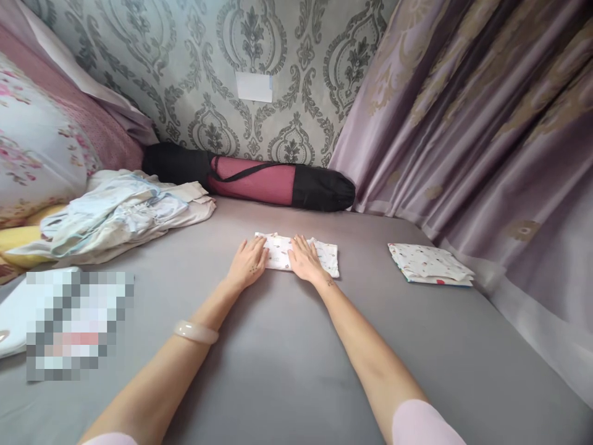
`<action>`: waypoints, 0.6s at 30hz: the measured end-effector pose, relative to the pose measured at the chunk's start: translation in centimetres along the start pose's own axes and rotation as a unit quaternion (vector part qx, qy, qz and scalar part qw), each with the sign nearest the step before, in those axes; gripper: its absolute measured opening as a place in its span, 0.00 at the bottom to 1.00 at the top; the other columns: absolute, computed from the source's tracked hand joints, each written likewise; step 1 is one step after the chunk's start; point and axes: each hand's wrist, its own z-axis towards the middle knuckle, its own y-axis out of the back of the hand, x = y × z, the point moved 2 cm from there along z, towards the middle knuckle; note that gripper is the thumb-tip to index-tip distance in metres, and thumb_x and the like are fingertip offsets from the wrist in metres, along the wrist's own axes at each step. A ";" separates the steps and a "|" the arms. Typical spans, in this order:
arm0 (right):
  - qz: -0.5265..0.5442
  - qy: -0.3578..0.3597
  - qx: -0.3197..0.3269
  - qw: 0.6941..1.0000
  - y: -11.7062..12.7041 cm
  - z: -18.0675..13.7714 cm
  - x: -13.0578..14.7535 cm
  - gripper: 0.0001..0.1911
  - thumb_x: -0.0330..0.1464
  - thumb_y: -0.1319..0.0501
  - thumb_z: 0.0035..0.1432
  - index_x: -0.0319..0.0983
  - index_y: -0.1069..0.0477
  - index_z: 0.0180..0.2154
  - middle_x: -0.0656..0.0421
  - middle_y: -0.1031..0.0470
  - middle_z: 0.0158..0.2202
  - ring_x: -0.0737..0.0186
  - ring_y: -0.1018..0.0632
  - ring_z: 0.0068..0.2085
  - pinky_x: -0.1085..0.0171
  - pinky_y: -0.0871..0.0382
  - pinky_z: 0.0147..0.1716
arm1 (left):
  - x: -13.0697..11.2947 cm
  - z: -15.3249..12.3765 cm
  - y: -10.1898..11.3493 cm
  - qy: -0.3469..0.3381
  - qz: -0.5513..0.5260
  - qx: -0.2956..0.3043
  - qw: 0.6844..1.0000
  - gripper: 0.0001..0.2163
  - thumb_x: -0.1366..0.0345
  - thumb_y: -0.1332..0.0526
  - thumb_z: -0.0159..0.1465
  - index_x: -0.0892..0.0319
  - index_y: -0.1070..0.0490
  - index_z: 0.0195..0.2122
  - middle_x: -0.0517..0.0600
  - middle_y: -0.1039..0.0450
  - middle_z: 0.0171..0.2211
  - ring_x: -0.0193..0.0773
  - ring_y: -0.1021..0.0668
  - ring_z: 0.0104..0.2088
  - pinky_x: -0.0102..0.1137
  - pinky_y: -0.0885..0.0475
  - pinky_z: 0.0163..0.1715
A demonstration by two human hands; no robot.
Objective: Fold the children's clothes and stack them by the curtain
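A small white cloth with a tiny print (278, 254), folded into a flat rectangle, lies on the grey bed sheet (287, 346). On its left end rests my left hand (250, 261), palm down with the fingers stretched forward. My right hand (304, 258) presses flat near the cloth's middle, fingers extended. Neither hand grips the cloth; the palms hide parts of it. Off to the right sits a folded stack of similar printed cloth (430, 262), apart from both hands.
At the left lies a heap of crumpled light clothes (125, 210) beside a floral pillow (37, 136). A black and red long bag (252, 179) runs along the wall. Purple curtains (463, 111) hang at the right. A white item (28, 309), partly pixelated, lies at front left.
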 end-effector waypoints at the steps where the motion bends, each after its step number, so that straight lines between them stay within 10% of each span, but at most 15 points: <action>1: -0.005 -0.004 -0.004 1.000 0.1 -0.2 -0.3 0.31 0.38 0.61 0.69 0.29 0.52 0.67 0.50 0.56 0.71 0.56 0.56 0.70 0.52 0.67 0.67 | -0.7 0.5 -0.2 -0.019 0.014 0.008 1.000 0.23 0.61 0.59 0.71 0.64 0.40 0.62 0.59 0.38 0.63 0.46 0.38 0.65 0.46 0.47 0.65; 12: -0.014 -0.038 -0.045 0.998 0.2 -0.6 -1.8 0.30 0.36 0.61 0.68 0.32 0.53 0.68 0.54 0.59 0.71 0.54 0.58 0.70 0.46 0.69 0.66 | -5.5 3.6 -3.7 -0.035 0.109 0.023 0.993 0.25 0.59 0.59 0.71 0.65 0.43 0.65 0.58 0.45 0.67 0.50 0.46 0.68 0.48 0.54 0.66; 18: 0.004 -0.029 0.017 0.999 -0.7 -0.9 -2.0 0.30 0.37 0.64 0.69 0.36 0.54 0.69 0.58 0.56 0.71 0.57 0.55 0.70 0.49 0.67 0.67 | -4.9 3.7 -5.0 0.000 0.106 0.143 0.984 0.26 0.58 0.60 0.72 0.66 0.45 0.66 0.61 0.48 0.67 0.54 0.47 0.68 0.48 0.49 0.64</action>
